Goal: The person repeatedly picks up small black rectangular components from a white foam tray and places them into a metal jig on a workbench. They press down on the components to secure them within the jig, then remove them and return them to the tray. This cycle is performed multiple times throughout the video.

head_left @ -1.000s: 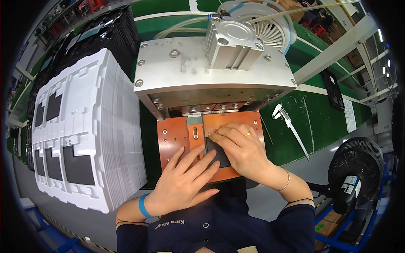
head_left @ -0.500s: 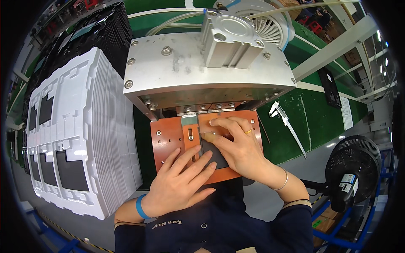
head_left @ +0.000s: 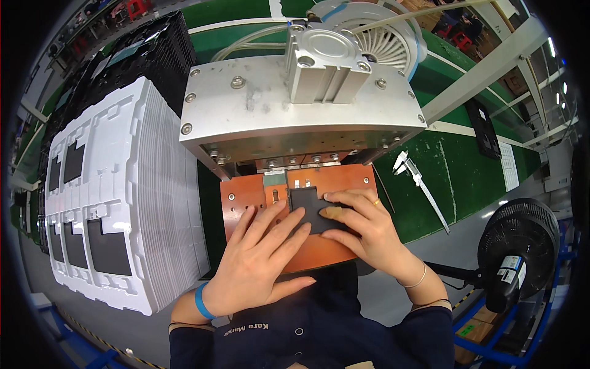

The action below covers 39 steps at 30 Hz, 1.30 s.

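Note:
A flat dark grey sheet [head_left: 305,200] with a notched far edge lies on the orange fixture plate [head_left: 252,215] below the metal press. My right hand [head_left: 372,227] is closed on its right part, the index finger by the notch and the thumb at the near edge. My left hand [head_left: 258,261] is open with fingers spread, its fingertips by the sheet's left edge and the slotted orange block [head_left: 276,195]. How firmly either hand presses cannot be made out. Two small bright squares show on the plate beyond the sheet.
The silver press [head_left: 246,107] with its square cylinder [head_left: 329,67] stands over the fixture's far side. At left is a stack of white trays [head_left: 166,203] holding dark sheets. A caliper [head_left: 424,190] lies on the green table at right. A black fan [head_left: 516,258] stands nearer right.
My right hand has shifted right and slightly toward me, uncovering the sheet's notched far edge and the bright squares. The sheet's near edge now lies farther from me. My left hand has barely moved.

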Available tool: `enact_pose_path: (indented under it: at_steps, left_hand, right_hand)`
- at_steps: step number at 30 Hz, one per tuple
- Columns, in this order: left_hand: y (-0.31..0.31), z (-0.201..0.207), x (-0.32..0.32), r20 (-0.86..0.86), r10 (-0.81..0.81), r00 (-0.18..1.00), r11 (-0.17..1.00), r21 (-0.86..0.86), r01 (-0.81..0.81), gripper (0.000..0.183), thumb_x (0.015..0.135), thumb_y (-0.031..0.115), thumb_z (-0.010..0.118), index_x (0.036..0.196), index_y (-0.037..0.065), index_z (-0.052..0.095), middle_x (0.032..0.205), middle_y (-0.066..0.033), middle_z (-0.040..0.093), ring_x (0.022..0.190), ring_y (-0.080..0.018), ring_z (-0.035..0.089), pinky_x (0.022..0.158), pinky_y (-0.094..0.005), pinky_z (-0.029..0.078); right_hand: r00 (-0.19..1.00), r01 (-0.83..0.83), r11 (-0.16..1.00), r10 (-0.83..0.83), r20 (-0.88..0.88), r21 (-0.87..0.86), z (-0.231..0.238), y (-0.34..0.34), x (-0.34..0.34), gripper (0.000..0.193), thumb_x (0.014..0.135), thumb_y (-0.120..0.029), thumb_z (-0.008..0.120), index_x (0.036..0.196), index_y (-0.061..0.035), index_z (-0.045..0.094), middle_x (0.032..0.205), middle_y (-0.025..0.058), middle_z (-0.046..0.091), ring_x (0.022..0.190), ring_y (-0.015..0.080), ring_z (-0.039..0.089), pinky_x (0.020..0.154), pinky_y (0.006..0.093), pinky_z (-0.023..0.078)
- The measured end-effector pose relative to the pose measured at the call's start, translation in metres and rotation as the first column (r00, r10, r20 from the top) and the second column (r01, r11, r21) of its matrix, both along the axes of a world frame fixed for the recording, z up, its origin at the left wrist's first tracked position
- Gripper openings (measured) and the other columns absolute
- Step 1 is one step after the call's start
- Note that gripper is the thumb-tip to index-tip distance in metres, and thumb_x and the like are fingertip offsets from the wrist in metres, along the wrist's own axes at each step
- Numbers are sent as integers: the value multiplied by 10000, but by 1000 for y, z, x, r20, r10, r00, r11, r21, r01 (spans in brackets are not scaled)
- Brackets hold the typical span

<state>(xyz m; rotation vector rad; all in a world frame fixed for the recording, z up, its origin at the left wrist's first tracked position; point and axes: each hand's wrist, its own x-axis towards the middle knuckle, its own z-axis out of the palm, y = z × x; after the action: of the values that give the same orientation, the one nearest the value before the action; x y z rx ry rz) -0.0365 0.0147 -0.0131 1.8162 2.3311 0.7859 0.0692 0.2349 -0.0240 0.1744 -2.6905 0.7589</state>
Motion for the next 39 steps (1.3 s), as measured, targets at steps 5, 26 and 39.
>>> enact_pose_path:
  at_steps: [5,26,39]
  left_hand:
    - [13,1,-9,-14,59,998,998,-33,-59,735,786,574,686,1275,35,590,1395,-136,499,1338,-360,394,1072,-573,320]
    - [16,-7,-10,32,98,995,986,-141,-93,746,750,635,677,1307,144,606,1448,-84,471,1334,-366,387,1091,-617,253]
    - [15,-7,-9,33,103,994,985,-144,-97,717,754,602,701,1305,152,609,1450,-83,468,1348,-355,376,1099,-613,250]
  right_hand:
    - [1000,1,1000,-2,-30,-24,-1,10,-22,294,745,-191,791,990,-61,692,1154,76,636,1015,283,571,870,378,481]
    - [998,-28,997,32,48,-66,3,14,-30,286,702,-181,816,910,-53,666,1141,88,626,1017,282,566,854,373,488]
    - [996,-30,994,39,84,-104,5,13,-31,253,723,-177,807,878,-75,636,1159,86,602,1004,276,538,848,366,447]
